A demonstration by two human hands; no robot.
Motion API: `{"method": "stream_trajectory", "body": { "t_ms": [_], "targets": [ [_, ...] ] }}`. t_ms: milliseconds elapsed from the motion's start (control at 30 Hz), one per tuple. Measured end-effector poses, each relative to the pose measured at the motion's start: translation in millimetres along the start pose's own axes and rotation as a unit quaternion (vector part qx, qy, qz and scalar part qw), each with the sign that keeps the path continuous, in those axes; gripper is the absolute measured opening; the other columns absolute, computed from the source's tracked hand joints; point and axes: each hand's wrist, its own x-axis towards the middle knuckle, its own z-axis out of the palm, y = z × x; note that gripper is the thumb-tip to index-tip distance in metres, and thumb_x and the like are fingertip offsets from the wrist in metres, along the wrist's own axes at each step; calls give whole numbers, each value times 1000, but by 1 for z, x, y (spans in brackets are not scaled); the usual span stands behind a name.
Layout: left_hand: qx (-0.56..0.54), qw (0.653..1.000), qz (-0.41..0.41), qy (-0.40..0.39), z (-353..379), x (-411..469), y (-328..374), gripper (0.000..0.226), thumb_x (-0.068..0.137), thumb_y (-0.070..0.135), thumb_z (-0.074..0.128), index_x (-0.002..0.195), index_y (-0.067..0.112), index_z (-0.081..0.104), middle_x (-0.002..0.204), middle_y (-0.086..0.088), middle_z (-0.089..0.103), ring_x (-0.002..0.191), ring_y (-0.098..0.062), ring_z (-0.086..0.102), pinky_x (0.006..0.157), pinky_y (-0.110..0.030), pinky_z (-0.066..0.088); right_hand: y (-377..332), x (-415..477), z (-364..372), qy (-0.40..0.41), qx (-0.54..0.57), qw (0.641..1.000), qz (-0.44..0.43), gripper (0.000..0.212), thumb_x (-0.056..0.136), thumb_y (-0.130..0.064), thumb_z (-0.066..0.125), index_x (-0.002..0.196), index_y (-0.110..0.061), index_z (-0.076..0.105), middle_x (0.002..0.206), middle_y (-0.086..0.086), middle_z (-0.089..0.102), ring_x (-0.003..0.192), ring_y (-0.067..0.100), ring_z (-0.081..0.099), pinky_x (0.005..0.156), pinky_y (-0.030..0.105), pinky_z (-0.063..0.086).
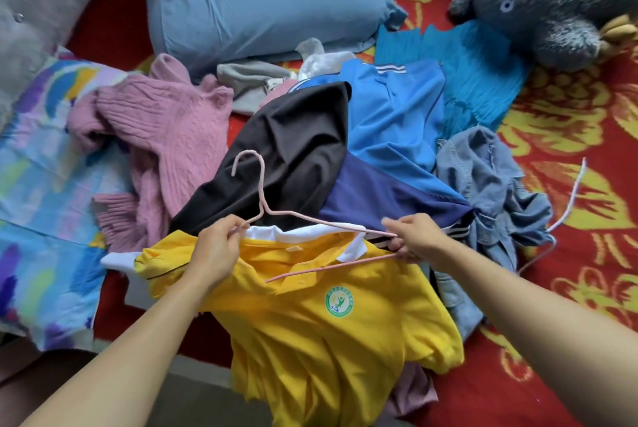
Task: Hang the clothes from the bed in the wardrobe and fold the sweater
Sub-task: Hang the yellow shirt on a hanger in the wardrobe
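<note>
Head view, the only one: the yellow polo shirt (328,316) lay chest-up at the near edge of the bed (569,185), its hem hanging over the side towards you. You held the pink hanger (328,224) over its white collar. Your left hand (217,247) had its fingers (234,231) curled in a pinch where the hanger's left shoulder met the collar. Your right hand (414,237) gripped the hanger's right end, fingers (405,254) closed round the wire. The lower bar lay across the placket and the hook pointed away from you. Judged reason for this hold: one hand at each end kept the frame level while it was worked into the neck opening. Whether either shoulder was already inside the shirt could not be told. The pink sweater (165,136) lay crumpled and unfolded to the left. A black garment (293,150), a blue jersey (390,123) and a denim piece (490,185) were heaped beyond the shirt, none on hangers. A second, pale hanger (573,192) lay by the denim, within reach. The wardrobe was not in view. Judgement: task early.
</note>
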Motion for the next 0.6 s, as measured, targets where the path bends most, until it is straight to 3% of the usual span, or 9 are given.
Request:
{"method": "stream_trajectory", "body": {
  "t_ms": [67,133,233,300,367,433,533,600],
  "targets": [
    [-43,999,-24,-5,10,1,13,14,89,6,58,90,17,65,86,0,67,86,-19,62,70,-27,43,0,-4,18,89,-19,994,-60,43,93,-39,52,61,-11,60,46,0,53,42,19,48,46,25,35],
    [-96,994,-57,-2,14,3,22,5,85,12,66,89,14,66,88,0,68,86,-14,62,77,-27,47,0,-11,30,142,-21,984,-105,47,91,-39,53,55,-10,59,41,-5,49,52,19,48,55,31,37],
    [-192,977,-93,11,6,9,29,20,84,33,72,80,14,66,72,5,64,67,-6,57,65,-17,46,0,-22,40,82,-15,981,-176,48,92,-36,55,50,-14,51,45,-4,45,52,14,42,55,29,34],
    [-179,979,-97,25,-3,13,28,30,85,35,70,71,12,59,63,0,59,58,-10,51,61,-26,42,-4,-29,45,-9,13,980,-199,48,92,-35,58,48,-19,50,47,-6,45,49,11,39,49,24,32],
    [-146,985,-82,36,-11,15,23,36,90,30,64,64,7,55,58,-4,59,54,-13,51,59,-29,39,-13,-32,45,-122,98,982,-108,39,89,-39,63,56,-23,52,52,-4,48,49,13,41,44,21,30],
    [-127,989,-65,48,-18,12,19,44,95,29,56,59,5,52,54,-3,58,50,-11,50,56,-28,38,-22,-29,37,-173,114,977,40,37,81,-54,66,68,-20,56,59,0,57,54,16,55,51,22,43],
    [-155,982,-66,89,-25,7,15,47,99,29,51,64,-2,50,51,-4,55,46,-7,50,51,-24,40,-22,-18,25,-172,-12,979,111,54,53,-67,73,73,-19,57,64,-1,66,61,18,65,69,31,49],
    [-186,973,-77,115,-28,4,15,44,97,31,55,66,-1,50,50,-1,52,42,-5,48,42,-15,37,-17,-17,33,-138,-100,980,100,61,45,-68,75,74,-16,61,61,0,64,57,20,61,64,30,46]
  ]
}}
